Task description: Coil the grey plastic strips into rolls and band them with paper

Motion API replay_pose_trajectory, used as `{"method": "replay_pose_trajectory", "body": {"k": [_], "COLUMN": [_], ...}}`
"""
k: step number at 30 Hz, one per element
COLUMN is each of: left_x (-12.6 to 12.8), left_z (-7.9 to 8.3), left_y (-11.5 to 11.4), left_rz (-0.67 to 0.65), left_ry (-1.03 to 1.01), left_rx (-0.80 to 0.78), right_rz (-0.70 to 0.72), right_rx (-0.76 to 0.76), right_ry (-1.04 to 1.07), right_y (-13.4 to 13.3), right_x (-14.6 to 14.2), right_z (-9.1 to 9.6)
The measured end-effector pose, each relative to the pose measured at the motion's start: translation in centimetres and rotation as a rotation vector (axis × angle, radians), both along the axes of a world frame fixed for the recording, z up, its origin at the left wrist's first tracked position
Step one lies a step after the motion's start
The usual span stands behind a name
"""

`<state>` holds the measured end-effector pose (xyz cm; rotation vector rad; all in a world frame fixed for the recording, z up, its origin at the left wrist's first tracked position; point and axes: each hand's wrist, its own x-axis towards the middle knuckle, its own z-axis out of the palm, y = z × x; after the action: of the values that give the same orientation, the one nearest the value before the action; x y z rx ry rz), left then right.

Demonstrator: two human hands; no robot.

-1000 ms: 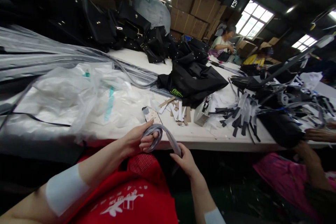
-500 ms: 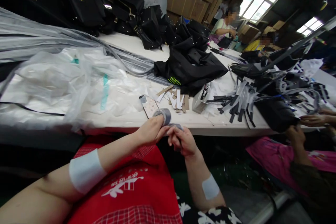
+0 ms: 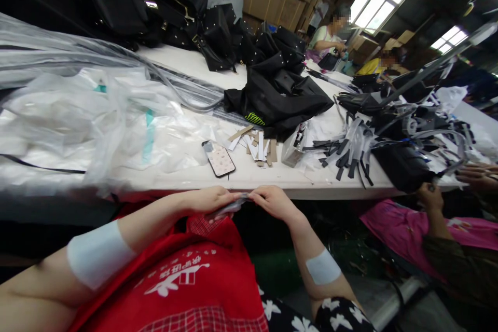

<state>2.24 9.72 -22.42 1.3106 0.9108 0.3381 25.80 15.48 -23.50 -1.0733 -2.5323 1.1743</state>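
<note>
Grey strap point(image 3: 235, 206), partly hidden by fingers, is held in front of the desk's near edge, over a red apron point(image 3: 218, 264). The left grip point(image 3: 212, 199) is clamped around it; the right grip point(image 3: 274, 202) pinches its end. Beyond, on the white desk point(image 3: 182, 180), lies a phone in a patterned case point(image 3: 220, 160), near cardboard strips point(image 3: 261, 148) and a black bag with green lettering point(image 3: 280, 98).
</note>
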Motion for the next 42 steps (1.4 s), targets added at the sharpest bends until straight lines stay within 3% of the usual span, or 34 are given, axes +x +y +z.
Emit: {"method": "replay_pose_trajectory", "body": {"k": [2,4,7,10,14,16,18,20,22,24,25,29,31,33,36,38,42], "left_x": [-0.3,-0.3,0.2,0.8,0.5,-0.2,-1.1,-1.7,-1.8,-1.4,-1.1,-0.4,-0.6,-1.2,-2.0,-2.4,-2.6], "left_z": [-0.1,-0.1,0.3,1.0,0.7,0.1,-0.4,-0.6,-0.6,-0.5,-0.6,-1.3,-1.6,-1.6,-1.3,-1.3,-2.8], "left_y": [0.1,0.6,1.4,1.9,2.0,2.1,2.1,1.9,1.4,0.9,0.7,0.1,-0.1,-0.2,-0.5,-1.0,-3.1], "left_rz": [0.092,0.189,0.37,0.574,0.661,0.773,0.86,0.744,0.456,0.224,0.2,0.503,0.604,0.565,0.328,0.246,0.408], "left_ry": [-0.214,-0.425,-0.693,-0.822,-0.701,-0.532,-0.311,-0.108,0.024,0.094,0.119,0.146,0.103,0.042,-0.023,-0.007,0.102], "left_rx": [-0.229,-0.388,-0.478,-0.486,-0.415,-0.23,0.065,0.303,0.421,0.48,0.507,0.447,0.385,0.363,0.342,0.328,0.273], "right_rz": [-0.056,-0.142,-0.204,-0.313,-0.482,-0.485,-0.397,-0.171,0.058,0.141,0.114,-0.075,-0.096,-0.067,0.067,0.179,0.277], "right_rx": [-0.008,-0.1,-0.316,-0.447,-0.547,-0.516,-0.433,-0.357,-0.291,-0.241,-0.227,-0.196,-0.191,-0.215,-0.305,-0.371,-0.329], "right_ry": [0.043,0.22,0.568,0.778,0.818,0.758,0.595,0.366,0.193,0.112,0.103,0.184,0.23,0.239,0.22,0.201,0.069], "right_y": [-0.3,-1.2,-3.3,-5.1,-5.2,-4.3,-3.2,-2.3,-1.7,-1.5,-1.5,-1.6,-1.5,-1.4,-1.4,-1.5,-0.3], "right_x": [-0.6,-2.0,-5.5,-9.1,-10.3,-9.0,-7.0,-5.1,-4.0,-3.7,-3.7,-4.2,-4.3,-4.5,-5.3,-6.2,-8.2], "right_z": [-0.7,-1.6,-2.7,-3.1,-3.1,-2.8,-2.2,-1.2,-0.2,0.4,0.5,-0.2,-0.5,-0.6,-0.6,-0.9,-1.4]}}
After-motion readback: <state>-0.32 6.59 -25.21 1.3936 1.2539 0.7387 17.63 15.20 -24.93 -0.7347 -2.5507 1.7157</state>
